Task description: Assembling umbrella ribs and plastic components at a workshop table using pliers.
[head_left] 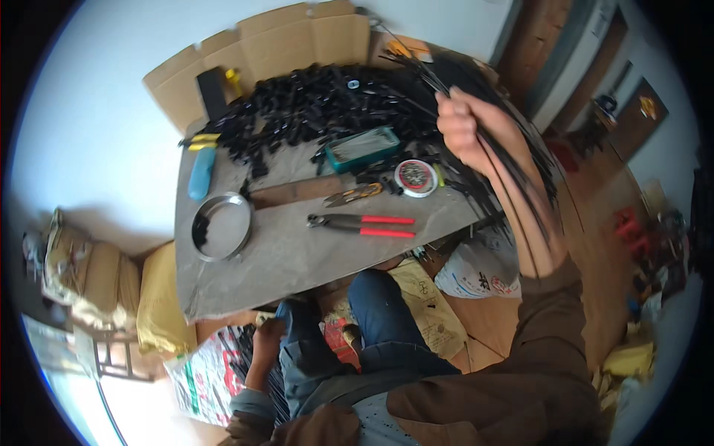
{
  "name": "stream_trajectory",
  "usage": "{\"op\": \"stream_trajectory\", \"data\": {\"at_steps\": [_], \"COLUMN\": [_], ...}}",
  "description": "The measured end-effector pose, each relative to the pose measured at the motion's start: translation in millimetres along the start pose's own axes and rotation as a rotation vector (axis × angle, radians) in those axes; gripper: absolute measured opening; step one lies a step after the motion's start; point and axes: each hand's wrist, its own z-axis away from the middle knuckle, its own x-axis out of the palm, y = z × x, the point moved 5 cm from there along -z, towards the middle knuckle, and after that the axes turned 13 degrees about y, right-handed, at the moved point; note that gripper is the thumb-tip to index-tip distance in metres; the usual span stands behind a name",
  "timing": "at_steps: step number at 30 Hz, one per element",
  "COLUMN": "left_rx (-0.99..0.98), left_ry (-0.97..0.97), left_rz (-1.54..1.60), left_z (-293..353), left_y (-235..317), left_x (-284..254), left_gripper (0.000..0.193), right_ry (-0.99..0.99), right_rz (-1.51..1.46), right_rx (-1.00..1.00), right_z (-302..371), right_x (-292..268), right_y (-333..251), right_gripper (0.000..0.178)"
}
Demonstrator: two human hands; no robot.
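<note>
The table (282,271) is filling the middle, with cardboard (275,37) standing along its back. A heap (297,111) of short black pieces is covering the rear; judging by its size, much is already piled there, though whether those pieces are finished or waiting I cannot tell. Long black strips (520,176) are crossing above the table's right side and trailing along the forearm, so these at least are seemingly remaining to be dealt with. The right hand (472,126) is gripping them, fingers curled closed. The left hand (266,343) is hanging low beside the left knee; its fingers are not showing clearly enough to tell. A pan (230,230), pliers (343,221), a teal box (364,164) and a tin (416,195) are lying nearer.
</note>
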Motion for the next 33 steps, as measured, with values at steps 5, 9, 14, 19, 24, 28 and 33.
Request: {"op": "stream_trajectory", "data": {"at_steps": [5,9,14,19,24,28,33], "left_rx": [0.285,0.507,0.527,0.501,0.767,0.886,0.505], "left_ry": [-0.311,-0.514,-0.551,-0.274,-0.209,-0.197,-0.105], "left_rz": [0.314,0.571,0.812,0.930,1.074,0.934,0.802], "left_z": [73.0,93.4,84.5,42.0,38.1,62.3,3.8], "left_y": [170.5,280.6,383.4,428.2,465.6,494.6,444.6], "left_x": [15.9,8.7,-2.6,-2.8,-47.3,-74.4,-33.1], "left_gripper": [0.027,0.040,0.053,0.040,0.029,0.037,0.031], "right_ry": [-0.179,0.018,0.140,0.121,0.076,-0.048,0.169], "right_rz": [0.006,0.371,0.650,0.804,0.818,0.729,0.903], "right_rx": [-0.014,-0.384,-0.458,-0.431,-0.415,-0.707,-0.706], "right_z": [24.2,39.7,42.1,19.2,-11.1,-32.1,-85.0], "right_x": [54.8,73.3,83.6,64.6,64.8,100.7,7.7], "right_y": [34.2,63.1,136.6,179.6,189.2,181.5,228.2], "right_gripper": [0.021,0.021,0.028,0.024,0.026,0.024,0.024]}}
